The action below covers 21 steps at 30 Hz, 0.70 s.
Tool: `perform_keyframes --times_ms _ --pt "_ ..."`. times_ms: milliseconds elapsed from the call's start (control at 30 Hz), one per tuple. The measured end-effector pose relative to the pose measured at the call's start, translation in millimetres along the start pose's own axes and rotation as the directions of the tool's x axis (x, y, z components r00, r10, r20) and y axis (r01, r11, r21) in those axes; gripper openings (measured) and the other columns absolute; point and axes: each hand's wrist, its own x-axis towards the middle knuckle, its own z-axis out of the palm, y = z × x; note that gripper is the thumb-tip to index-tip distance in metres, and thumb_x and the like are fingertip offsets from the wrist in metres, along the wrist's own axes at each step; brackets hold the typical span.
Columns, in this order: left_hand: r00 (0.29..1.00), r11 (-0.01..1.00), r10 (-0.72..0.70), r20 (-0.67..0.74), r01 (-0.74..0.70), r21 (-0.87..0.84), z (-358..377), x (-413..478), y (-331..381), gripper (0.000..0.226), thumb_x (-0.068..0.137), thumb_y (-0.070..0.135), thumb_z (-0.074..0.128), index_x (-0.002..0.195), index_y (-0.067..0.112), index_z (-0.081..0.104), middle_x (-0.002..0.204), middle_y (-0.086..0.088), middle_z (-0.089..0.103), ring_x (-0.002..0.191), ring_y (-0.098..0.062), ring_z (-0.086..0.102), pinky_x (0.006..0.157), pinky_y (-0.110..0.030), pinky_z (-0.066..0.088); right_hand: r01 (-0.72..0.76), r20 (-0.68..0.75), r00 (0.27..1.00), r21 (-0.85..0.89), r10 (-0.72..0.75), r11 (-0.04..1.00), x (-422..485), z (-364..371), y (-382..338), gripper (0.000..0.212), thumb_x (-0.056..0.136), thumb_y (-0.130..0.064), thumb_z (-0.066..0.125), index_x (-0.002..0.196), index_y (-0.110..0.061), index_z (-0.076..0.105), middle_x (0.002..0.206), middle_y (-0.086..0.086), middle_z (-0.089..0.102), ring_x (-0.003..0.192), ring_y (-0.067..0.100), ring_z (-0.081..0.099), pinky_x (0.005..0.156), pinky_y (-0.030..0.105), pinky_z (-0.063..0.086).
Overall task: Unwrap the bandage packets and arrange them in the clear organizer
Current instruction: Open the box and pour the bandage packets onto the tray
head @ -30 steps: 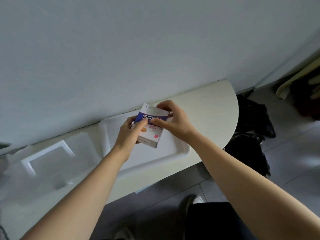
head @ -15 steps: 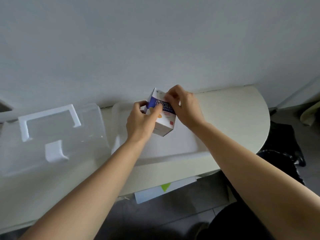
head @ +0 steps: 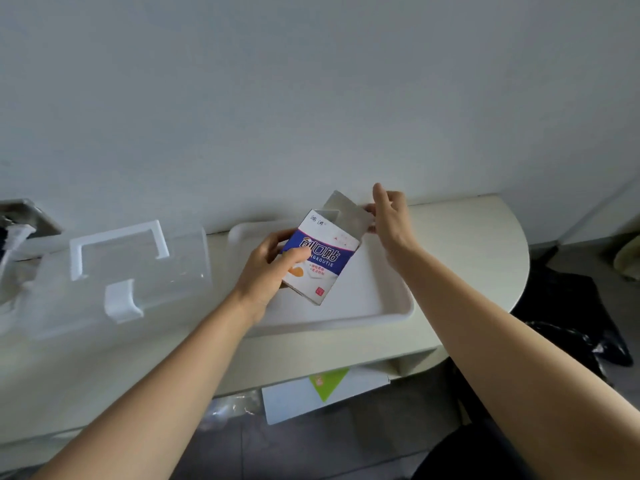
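Cardboard, white and blue: in the head view the bandage box [head: 322, 261] is held tilted above the white tray [head: 398, 308], its top flap [head: 346, 211] standing open. The left hand [head: 266, 271] grips the box's side, thumb across the front, fingers curled behind. The right hand [head: 391, 216] pinches the flap's far edge with its fingertips, thumb raised. The clear organizer [head: 145, 271] sits just left of the tray, apparently lidded. A hard pull could tear the flap; tipping the box further could spill packets past the tray onto the table [head: 467, 244].
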Motion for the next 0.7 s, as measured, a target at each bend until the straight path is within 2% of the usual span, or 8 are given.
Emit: perform_keyframes --times_ms 67,167,267,333,467,567,633,700 --pt "1.0 0.999 -0.015 -0.021 0.014 -0.045 4 -4 -1 0.039 0.067 0.034 0.065 0.106 0.029 0.062 0.094 0.003 0.068 0.069 -0.008 0.061 0.06 -0.022 0.051 -0.019 0.057 0.998 -0.019 0.02 1.0 -10 -8 -4 0.059 0.091 -0.061 0.043 0.127 -0.014 0.036 0.119 0.005 0.052 0.112 0.02 0.054 0.097 0.041 0.045" --pt "0.999 0.995 0.029 -0.013 -0.03 -0.093 8 -10 -2 0.047 0.066 0.03 0.069 0.113 0.029 0.059 0.103 0.0 0.068 0.08 -0.015 0.063 0.064 -0.024 0.05 -0.118 0.304 0.945 -0.041 0.125 0.992 -31 -18 -9 0.088 0.077 -0.063 0.06 0.142 -0.018 0.021 0.127 0.008 0.053 0.11 0.022 0.059 0.085 0.039 0.052" --pt "0.991 0.991 0.116 0.069 -0.111 -0.077 12 -16 -3 0.07 0.062 0.028 0.074 0.128 0.024 0.051 0.115 -0.005 0.065 0.094 -0.014 0.063 0.059 -0.021 0.05 -0.224 0.594 0.763 -0.127 0.255 0.966 -45 -26 -14 0.073 0.083 -0.059 0.06 0.138 -0.016 0.039 0.12 0.009 0.064 0.104 0.025 0.066 0.08 0.04 0.057" --pt "0.987 0.989 0.143 0.074 -0.139 -0.055 16 -20 -3 0.072 0.064 0.024 0.072 0.131 0.023 0.048 0.122 -0.002 0.062 0.098 -0.011 0.062 0.058 -0.021 0.049 -0.19 0.665 0.714 -0.118 0.22 0.975 -51 -31 -17 0.06 0.086 -0.056 0.057 0.132 -0.018 0.048 0.119 0.01 0.065 0.105 0.025 0.065 0.078 0.039 0.057" --pt "0.988 0.989 0.143 0.06 -0.145 0.015 24 -23 1 0.07 0.066 0.029 0.071 0.13 0.024 0.045 0.126 0.004 0.058 0.099 0.002 0.063 0.063 -0.025 0.055 -0.004 0.538 0.842 -0.076 0.045 0.997 -56 -38 -19 0.056 0.089 -0.026 0.064 0.134 -0.013 0.033 0.111 0.015 0.063 0.091 0.02 0.065 0.071 0.033 0.055" --pt "0.998 0.995 0.035 0.052 -0.039 0.094 43 -28 12 0.059 0.079 0.043 0.07 0.129 0.026 0.044 0.115 0.001 0.064 0.094 -0.008 0.066 0.061 -0.022 0.052 0.158 0.503 0.861 -0.127 -0.074 0.979 -62 -43 -19 0.037 0.094 -0.014 0.051 0.129 -0.012 0.039 0.095 0.015 0.064 0.076 0.019 0.059 0.064 0.031 0.049" --pt "0.998 0.993 -0.02 -0.059 0.026 0.115 57 -29 17 0.038 0.092 0.046 0.054 0.122 0.023 0.048 0.103 0.001 0.066 0.083 -0.009 0.064 0.056 -0.019 0.045 0.169 0.466 0.878 -0.097 -0.105 0.981 -69 -46 -22 0.032 0.096 -0.01 0.042 0.128 -0.013 0.042 0.084 0.01 0.061 0.065 0.013 0.056 0.058 0.024 0.047" --pt "0.984 0.996 -0.048 -0.171 0.06 0.065 69 -28 18 0.029 0.097 0.042 0.04 0.113 0.02 0.051 0.097 -0.003 0.064 0.076 -0.01 0.059 0.052 -0.021 0.042 0.139 0.435 0.895 -0.049 -0.104 0.989 -72 -53 -24 0.034 0.096 -0.009 0.04 0.129 -0.015 0.04 0.082 0.008 0.062 0.063 0.011 0.056 0.057 0.021 0.047"
